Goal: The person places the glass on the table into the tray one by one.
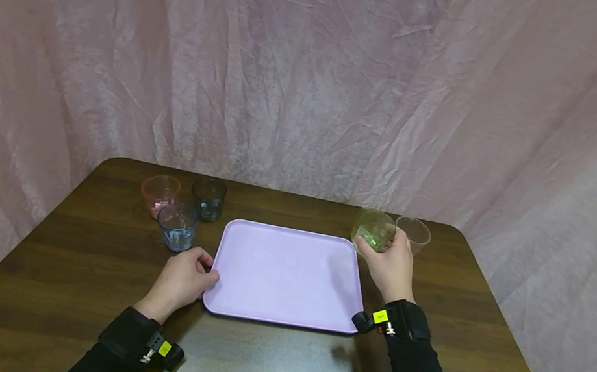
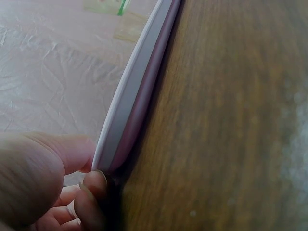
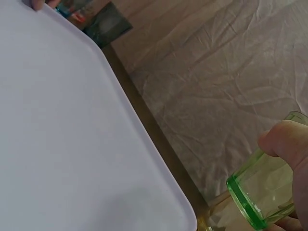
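Observation:
A lilac tray (image 1: 286, 276) lies on the wooden table. My left hand (image 1: 182, 280) pinches its left rim, thumb on top and fingertips at the side, as the left wrist view shows closely. Just beyond the tray's far right corner, my right hand (image 1: 390, 267) grips a green transparent glass (image 1: 371, 230); in the right wrist view the thumb presses the side of this glass (image 3: 262, 187). A clear glass (image 1: 416, 229) stands right beside it, partly hidden by the fingers.
At the back left of the table (image 1: 81, 281) stand an orange-rimmed glass (image 1: 160, 190), a blue glass (image 1: 177, 228) and a dark grey glass (image 1: 208, 200), close together. A pink curtain (image 1: 315, 83) hangs behind the table's far edge.

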A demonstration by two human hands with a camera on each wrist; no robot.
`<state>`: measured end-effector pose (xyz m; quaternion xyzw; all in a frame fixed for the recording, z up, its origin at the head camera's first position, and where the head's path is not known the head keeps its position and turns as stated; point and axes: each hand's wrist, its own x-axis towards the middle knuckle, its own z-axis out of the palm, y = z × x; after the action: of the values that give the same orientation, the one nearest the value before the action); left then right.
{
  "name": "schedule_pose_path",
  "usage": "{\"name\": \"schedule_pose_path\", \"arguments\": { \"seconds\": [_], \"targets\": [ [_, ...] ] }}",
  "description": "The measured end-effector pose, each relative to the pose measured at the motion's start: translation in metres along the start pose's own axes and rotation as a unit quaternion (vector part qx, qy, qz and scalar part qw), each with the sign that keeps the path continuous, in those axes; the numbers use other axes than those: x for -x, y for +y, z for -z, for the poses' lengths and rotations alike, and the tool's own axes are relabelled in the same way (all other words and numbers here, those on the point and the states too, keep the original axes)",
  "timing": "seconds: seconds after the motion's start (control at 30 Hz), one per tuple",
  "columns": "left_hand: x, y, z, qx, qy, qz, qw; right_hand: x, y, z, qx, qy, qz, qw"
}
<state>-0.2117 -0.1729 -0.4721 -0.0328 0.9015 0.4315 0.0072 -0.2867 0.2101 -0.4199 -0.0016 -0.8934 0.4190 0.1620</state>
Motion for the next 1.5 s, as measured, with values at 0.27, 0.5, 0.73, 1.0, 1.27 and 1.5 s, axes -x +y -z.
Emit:
{"name": "schedule_pose_path", "arguments": {
  "seconds": [0.27, 0.5, 0.73, 1.0, 1.27, 1.5],
  "targets": [
    [-0.002, -0.002, -0.001, 0.000, 0.004, 0.001, 1.0000, -0.001, -0.006, -0.006, -0.002, -0.003, 0.005, 1.000],
    [-0.001, -0.002, -0.001, 0.000, 0.001, 0.005, 1.0000, -0.003, -0.011, -0.014, -0.017, -0.009, -0.002, 1.000],
    [-0.001, -0.002, -0.001, -0.001, 0.004, 0.006, 1.0000, -0.005, -0.018, -0.020, -0.016, -0.015, -0.001, 1.000],
    [-0.001, -0.002, 0.000, -0.001, 0.007, 0.002, 1.0000, -0.009, -0.025, -0.026, -0.004, -0.011, 0.005, 1.000],
    [-0.002, -0.002, -0.001, 0.000, 0.004, 0.008, 1.0000, -0.011, -0.033, -0.036, -0.011, -0.019, 0.010, 1.000],
    [-0.002, -0.002, -0.001, -0.004, 0.003, 0.011, 0.9999, -0.013, -0.040, -0.045, 0.000, -0.025, 0.024, 0.999]
  ]
}}
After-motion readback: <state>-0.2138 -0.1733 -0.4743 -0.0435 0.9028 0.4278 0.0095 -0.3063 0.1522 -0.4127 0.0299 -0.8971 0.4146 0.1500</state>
